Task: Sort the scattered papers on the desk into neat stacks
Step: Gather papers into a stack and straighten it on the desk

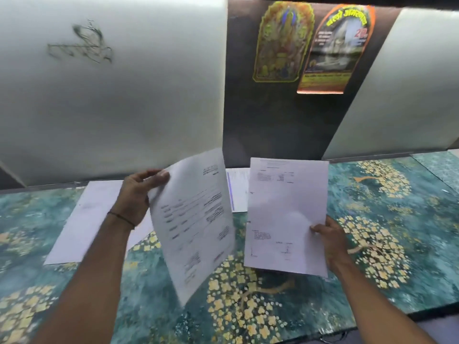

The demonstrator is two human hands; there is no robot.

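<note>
A person's two bare arms are reaching up from the bottom of the frame over a desk (387, 244) covered in a teal pattern with yellow blossoms. Left of centre, the left hand (135, 194) is gripping a printed sheet (196, 219) by its upper left edge, with the fingers curling over the paper. This sheet is hanging tilted and blurred above the desk.

Right of centre, the right hand (330, 240) is pinching a second printed sheet (285, 214) at its lower right edge, thumb on the front and the other fingers hidden behind. This page is standing nearly upright and facing the camera. The two held pages are sitting side by side, not touching.

A blank sheet (82, 227) is lying flat on the desk at middle left, partly behind the left forearm. Another paper (238, 192) is lying at the back of the desk, showing between the two held pages. At upper right, a yellow-edged poster (283, 43) and an orange-edged poster (335, 48) are hanging on a dark panel.
</note>
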